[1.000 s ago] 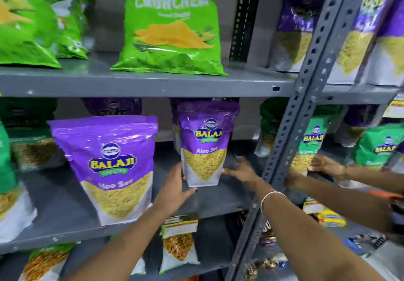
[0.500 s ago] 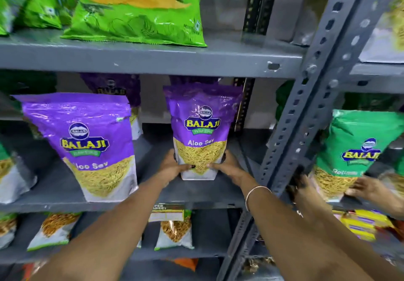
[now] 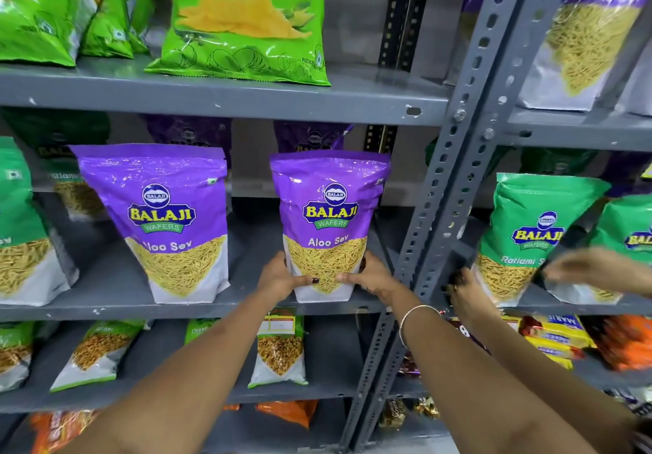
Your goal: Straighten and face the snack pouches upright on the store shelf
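A purple Aloo Sev pouch (image 3: 328, 213) stands upright at the front edge of the grey middle shelf (image 3: 116, 307), label facing me. My left hand (image 3: 280, 277) grips its lower left side and my right hand (image 3: 370, 275) grips its lower right side, thumbs across the front. A second purple Aloo Sev pouch (image 3: 165, 220) stands to its left, leaning slightly. More purple pouches stand behind them, in shadow.
A slotted grey upright post (image 3: 455, 171) runs just right of my right hand. Beyond it another person's hands (image 3: 469, 291) touch green Ratlami Sev pouches (image 3: 529, 238). Green chip bags (image 3: 243, 19) fill the shelf above; small pouches (image 3: 278, 351) stand below.
My hands closed onto the right purple pouch's lower sides and brought it forward to the shelf edge. The view came closer and rose a little.
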